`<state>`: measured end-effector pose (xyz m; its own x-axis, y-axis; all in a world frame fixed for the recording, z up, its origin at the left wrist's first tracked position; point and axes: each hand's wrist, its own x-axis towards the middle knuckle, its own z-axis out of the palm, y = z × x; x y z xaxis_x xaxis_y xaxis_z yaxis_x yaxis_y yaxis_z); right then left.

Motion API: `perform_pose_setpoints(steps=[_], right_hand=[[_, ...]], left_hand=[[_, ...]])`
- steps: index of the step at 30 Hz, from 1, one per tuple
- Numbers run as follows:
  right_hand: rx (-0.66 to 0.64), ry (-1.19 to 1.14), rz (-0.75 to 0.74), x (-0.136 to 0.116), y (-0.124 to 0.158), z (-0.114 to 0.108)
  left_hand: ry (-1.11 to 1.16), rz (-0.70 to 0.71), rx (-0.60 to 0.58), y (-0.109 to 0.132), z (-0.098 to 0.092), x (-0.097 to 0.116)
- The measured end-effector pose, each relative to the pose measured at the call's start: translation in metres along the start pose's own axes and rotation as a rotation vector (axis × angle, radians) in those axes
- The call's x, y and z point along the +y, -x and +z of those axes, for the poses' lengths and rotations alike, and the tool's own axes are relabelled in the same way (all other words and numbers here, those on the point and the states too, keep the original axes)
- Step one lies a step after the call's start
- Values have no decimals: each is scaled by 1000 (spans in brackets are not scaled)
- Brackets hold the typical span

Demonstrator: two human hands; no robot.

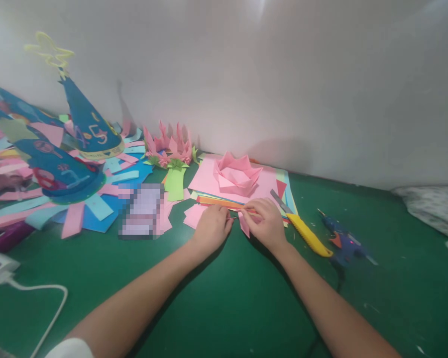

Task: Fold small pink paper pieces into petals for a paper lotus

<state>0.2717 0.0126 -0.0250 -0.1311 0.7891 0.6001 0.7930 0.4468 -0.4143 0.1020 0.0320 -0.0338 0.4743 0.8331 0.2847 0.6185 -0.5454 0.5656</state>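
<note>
My left hand and my right hand meet over the green table, both with fingers curled in a pinch. Between them they hold a small pink paper piece, whose corner pokes out below my right fingers. More pink paper lies under my left hand. Just beyond the hands a folded pink paper lotus sits on a stack of coloured sheets.
A yellow utility knife and a blue glue gun lie right of my right hand. Pink paper flowers, blue cone hats and paper strips fill the left. A white charger and cable lie at front left.
</note>
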Motion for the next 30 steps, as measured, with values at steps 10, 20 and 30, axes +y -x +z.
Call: perform_pose_setpoints(steps=[10, 20, 30], right_hand=[[68, -80, 167, -1, 1, 1], [22, -188, 94, -4, 4, 3], [-10, -321, 232, -10, 2, 4]], left_hand=[[655, -193, 33, 1, 2, 0], [990, -370, 66, -4, 0, -3], [1021, -276, 127, -1, -1, 2]])
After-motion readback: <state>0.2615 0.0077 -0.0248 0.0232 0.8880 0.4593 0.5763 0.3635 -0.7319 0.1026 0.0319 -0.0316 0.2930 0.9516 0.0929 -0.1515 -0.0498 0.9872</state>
